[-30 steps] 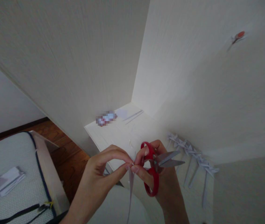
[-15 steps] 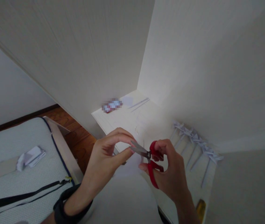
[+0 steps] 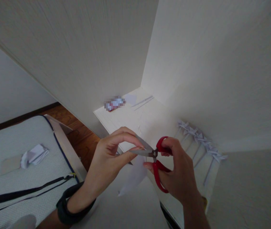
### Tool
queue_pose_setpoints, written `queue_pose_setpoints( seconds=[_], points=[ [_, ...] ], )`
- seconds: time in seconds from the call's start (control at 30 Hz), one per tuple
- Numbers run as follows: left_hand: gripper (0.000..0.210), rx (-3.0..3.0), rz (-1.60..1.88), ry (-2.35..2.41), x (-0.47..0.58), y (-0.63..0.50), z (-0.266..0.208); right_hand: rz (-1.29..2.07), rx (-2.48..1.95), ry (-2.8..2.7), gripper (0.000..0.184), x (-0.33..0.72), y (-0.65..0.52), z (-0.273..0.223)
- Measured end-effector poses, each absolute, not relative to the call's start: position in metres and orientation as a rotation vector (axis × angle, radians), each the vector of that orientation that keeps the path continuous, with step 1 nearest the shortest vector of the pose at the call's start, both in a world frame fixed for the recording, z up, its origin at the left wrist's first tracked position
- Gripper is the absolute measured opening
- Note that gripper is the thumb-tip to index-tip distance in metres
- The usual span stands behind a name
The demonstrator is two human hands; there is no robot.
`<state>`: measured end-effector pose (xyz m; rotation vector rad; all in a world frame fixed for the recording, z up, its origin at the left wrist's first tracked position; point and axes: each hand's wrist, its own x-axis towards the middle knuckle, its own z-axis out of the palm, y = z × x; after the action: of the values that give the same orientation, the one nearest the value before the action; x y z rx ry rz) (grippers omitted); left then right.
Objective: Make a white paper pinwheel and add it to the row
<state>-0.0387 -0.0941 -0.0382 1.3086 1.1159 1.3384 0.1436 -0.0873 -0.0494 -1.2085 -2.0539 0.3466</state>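
Head view, right hand's grip around red scissors, left hand pinching white paper.

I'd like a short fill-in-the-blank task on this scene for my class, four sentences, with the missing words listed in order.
1. The right hand holds scissors whose handles are coloured ____.
2. Their two blades are not closed but ____.
3. The dark band circles the ____ wrist.
4. The strap lying across the mattress is coloured ____.

Missing words: red; open; left; black.
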Motion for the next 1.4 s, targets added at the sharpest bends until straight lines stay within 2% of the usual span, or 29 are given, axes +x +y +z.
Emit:
queue_pose_setpoints(
  seconds=[0.2, 0.33, 1.0, 1.4],
  points=[
    [0.027, 1.303, 1.327, 1.135, -0.0389, -0.0948, -0.0374, 0.214, -1.22, -2.11, 0.032, 0.1462, -0.0863, -0.0505],
    [0.022, 1.276, 1.311, 1.155, -0.0395, -0.0953, -0.0368, 0.154, -1.227, -2.157, 0.036, 0.15, -0.0864, -0.0491],
    [0.024, 1.244, 1.303, 1.181, -0.0399, -0.0983, -0.0357, 0.188, -1.27, -2.122, 0.03, 0.1482, -0.0868, -0.0477],
    [0.021, 1.241, 1.359, 1.154, -0.038, -0.1012, -0.0342, 0.274, -1.209, -2.078, 0.034, 0.148, -0.0928, -0.0436]
  ],
)
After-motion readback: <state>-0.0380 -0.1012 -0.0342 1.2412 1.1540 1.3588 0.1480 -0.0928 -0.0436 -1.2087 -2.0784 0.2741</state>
